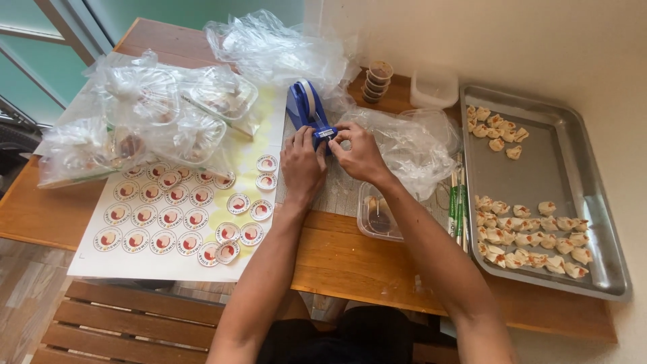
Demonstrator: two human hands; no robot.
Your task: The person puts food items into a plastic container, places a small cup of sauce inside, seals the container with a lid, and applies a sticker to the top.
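Note:
A blue tape dispenser (304,106) stands on the wooden table (364,259) in front of me. My left hand (301,165) rests against its near end, fingers curled at the cutter. My right hand (358,152) pinches at the same spot, thumb and forefinger together on the tape end by the cutter; the tape itself is too small to see clearly. Under my right forearm lies a clear plastic container (379,214) with food inside.
A white sheet of several round stickers (168,217) lies at left, beside bagged clear containers (155,118). A metal tray (567,145) of several dumplings sits at right. Stacked sauce cups (378,81), a white tub (434,88), crumpled plastic bags (411,145) and wrapped chopsticks (457,205) surround my hands.

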